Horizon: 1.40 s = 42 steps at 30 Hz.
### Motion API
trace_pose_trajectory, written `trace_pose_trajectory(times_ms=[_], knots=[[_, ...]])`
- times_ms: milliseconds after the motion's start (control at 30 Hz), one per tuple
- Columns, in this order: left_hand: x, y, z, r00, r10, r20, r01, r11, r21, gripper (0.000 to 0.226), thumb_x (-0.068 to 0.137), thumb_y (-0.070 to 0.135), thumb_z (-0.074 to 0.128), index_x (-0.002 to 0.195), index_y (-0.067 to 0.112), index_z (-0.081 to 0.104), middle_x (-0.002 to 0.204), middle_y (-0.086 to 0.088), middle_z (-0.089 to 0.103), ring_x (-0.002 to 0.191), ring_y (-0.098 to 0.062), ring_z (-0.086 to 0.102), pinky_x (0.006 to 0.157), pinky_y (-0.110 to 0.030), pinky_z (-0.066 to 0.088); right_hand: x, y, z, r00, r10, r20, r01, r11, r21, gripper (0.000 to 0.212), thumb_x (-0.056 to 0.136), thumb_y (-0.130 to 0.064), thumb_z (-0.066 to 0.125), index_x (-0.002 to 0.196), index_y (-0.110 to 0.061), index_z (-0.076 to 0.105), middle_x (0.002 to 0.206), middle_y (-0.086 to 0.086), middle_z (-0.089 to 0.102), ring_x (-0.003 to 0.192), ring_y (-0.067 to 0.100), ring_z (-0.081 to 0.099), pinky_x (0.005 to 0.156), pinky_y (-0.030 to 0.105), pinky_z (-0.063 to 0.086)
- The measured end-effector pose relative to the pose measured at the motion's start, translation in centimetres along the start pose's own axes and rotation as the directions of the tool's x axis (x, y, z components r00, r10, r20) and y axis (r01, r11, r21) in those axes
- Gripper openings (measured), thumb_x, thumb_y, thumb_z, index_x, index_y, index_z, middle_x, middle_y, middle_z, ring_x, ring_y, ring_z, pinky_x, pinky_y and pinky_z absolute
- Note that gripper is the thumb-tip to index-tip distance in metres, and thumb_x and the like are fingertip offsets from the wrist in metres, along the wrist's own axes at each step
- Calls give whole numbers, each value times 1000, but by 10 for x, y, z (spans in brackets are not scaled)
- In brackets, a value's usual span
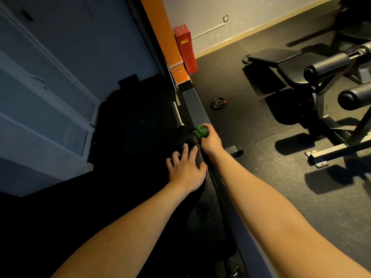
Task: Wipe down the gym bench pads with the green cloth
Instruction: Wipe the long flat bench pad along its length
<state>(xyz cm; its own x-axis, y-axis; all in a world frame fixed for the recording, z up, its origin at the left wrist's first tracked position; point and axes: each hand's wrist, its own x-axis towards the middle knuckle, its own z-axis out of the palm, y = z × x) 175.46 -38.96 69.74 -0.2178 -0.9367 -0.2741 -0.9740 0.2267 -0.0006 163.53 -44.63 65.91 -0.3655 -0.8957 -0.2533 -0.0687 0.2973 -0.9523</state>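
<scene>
Head view: right hand [210, 141] is gripping the cloth [199, 131], fingers curled round it, with the cloth bunched up and sticking out on the hand's far side. It's pressing the cloth on the far end of the pad [208, 199], right at the pad's right edge. Left hand [186, 170] is lying flat on the pad just nearer than the right one, fingers straight and spread wide, holding nothing, thumb pointing toward the right wrist. The two hands are sitting just beside each other; can't tell if they're touching. Pad is black and textured, running from bottom centre up to the hands. Its left side is sinking into shadow, so I can't make out that edge. A grey-blue beam [195, 105] is running along the pad's right edge and carrying on past its far end. A chrome bar [177, 114] is lying left of the beam, beyond the pad. On the floor [251, 121] to the right, a plate [218, 102] is lying flat near the beam, and a second bench [281, 63] is standing well apart, with two rollers [325, 67] at its near end. A red box [185, 48] is standing by the far wall next to an orange column [160, 27].
</scene>
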Motion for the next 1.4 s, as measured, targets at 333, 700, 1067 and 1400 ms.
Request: trace_pose_trajectory(times_ms=[333,700,1067,1400], knots=[[3,6,4,1000,-20,-18,20,1000,14,67,98,55,30,159,33,12,169,-1,0,149,-35,10,121,-55,6,-42,45,-15,999,23,-24,-25,998,-50,41,87,-6,55,119,-25,72,117,-2,71,111,16,61,91,24,43],[4,1,6,999,-14,-30,14,1000,8,67,97,54,30,159,34,13,168,1,0,147,-33,13,120,-54,9,-16,-4,-4,994,10,107,-36,970,242,54,93,14,39,133,-15,61,105,-8,63,91,3,60,74,13,52],[4,-6,2,999,39,-5,-39,999,-20,67,99,58,31,159,34,13,169,-2,2,148,-36,12,122,-51,10,-89,59,-23,997,-54,-48,59,993,103,54,77,13,49,108,-25,70,116,-2,68,107,9,61,93,14,45],[-57,-18,21,936,282,-212,-309,945,-107,63,92,54,48,149,30,39,159,-1,25,141,-27,20,117,-45,17,-166,82,-42,980,-22,-196,35,997,64,39,70,14,48,70,-23,63,69,-19,61,69,-2,53,71,22,44]])
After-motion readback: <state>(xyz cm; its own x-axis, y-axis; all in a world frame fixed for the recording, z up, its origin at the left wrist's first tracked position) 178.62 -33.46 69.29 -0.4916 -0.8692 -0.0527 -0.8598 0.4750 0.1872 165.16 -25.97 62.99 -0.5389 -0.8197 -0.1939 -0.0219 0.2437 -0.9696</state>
